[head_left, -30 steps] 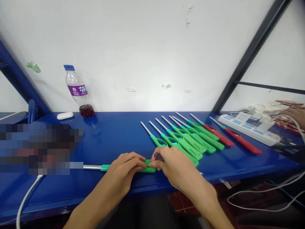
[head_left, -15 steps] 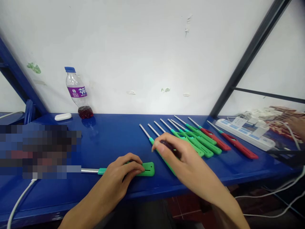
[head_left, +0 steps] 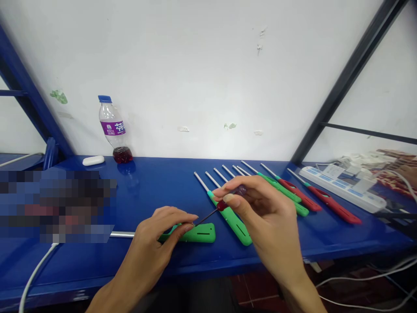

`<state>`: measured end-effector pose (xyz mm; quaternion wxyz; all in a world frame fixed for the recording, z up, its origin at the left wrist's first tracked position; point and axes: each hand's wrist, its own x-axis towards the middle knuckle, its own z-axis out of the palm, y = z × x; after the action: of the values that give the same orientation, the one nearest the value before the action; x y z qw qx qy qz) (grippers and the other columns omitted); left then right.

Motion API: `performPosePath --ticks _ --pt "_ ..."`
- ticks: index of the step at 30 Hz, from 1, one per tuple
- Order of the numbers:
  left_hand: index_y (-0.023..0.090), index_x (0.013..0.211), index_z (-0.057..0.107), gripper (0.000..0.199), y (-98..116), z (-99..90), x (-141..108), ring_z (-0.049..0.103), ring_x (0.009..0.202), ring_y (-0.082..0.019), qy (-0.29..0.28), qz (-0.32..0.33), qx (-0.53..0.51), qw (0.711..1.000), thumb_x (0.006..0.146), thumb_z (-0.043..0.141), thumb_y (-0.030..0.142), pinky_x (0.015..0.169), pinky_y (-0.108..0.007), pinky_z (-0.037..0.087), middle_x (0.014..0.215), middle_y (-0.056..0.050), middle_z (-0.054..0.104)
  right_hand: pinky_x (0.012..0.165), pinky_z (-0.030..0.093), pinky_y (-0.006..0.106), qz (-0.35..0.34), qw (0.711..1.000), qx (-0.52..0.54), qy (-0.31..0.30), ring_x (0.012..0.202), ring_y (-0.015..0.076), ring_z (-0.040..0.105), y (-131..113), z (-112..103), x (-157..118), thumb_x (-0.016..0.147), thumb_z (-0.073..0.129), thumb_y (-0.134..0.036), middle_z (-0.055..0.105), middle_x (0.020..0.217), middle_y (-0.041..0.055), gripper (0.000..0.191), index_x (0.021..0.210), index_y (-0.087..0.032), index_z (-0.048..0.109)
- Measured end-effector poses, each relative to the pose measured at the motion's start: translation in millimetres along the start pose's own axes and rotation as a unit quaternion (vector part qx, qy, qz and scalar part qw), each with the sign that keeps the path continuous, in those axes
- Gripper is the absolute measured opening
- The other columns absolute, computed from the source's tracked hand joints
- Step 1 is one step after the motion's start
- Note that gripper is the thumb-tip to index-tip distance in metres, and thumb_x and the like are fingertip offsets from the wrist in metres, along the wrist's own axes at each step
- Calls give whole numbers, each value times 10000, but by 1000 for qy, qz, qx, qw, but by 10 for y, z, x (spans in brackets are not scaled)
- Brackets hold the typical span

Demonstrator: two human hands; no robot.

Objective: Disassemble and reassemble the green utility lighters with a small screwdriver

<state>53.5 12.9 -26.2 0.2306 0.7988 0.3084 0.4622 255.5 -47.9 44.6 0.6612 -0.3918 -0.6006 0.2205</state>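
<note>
My left hand (head_left: 159,239) is closed on a green long-necked lighter (head_left: 202,233) lying flat on the blue table, its metal tube pointing left. In my right hand (head_left: 260,213) is a screwdriver (head_left: 222,205) with a dark red handle, pinched between thumb and fingers. The thin shaft slants down to the lighter beside my left fingertips; its tip is too small to make out. Just right of that lighter lies another green lighter (head_left: 239,228). More green ones fan out behind my right hand, with two red lighters (head_left: 335,206) at the right.
A bottle (head_left: 114,130) with dark red liquid and a white case (head_left: 93,161) stand by the wall. A pixelated area covers the left. At right are a white power strip (head_left: 345,188), cables, a dark frame post (head_left: 342,82) and part of another person's hand (head_left: 408,174).
My right hand has turned, so the screwdriver's shaft now shows and reaches down to the lighter under my left hand. The view has shifted slightly.
</note>
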Motion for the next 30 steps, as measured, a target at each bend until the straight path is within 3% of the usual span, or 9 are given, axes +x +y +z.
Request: performPosePath --ticks 7,18,30 --pt "363 972 815 208 76 -19 26 727 867 -126 -16 -29 -37 999 964 666 218 769 -202 551 930 75 802 771 633 225 -21 999 7 25 871 162 771 33 -3 -25 1005 752 -214 787 946 -33 73 1012 -286 756" --pt "360 947 811 194 82 9 27 734 881 -120 -6 -46 -42 998 946 674 224 795 -202 543 929 86 807 775 631 168 -21 999 17 30 853 139 780 103 19 4 1021 747 -266 797 939 -21 13 1028 -269 757" --pt "334 935 790 172 111 18 40 724 857 -117 -37 -81 -45 995 976 645 252 754 -197 523 926 73 782 815 645 179 -31 999 6 22 888 141 782 115 -1 -8 1054 699 -243 796 1020 -10 143 1173 -283 767"
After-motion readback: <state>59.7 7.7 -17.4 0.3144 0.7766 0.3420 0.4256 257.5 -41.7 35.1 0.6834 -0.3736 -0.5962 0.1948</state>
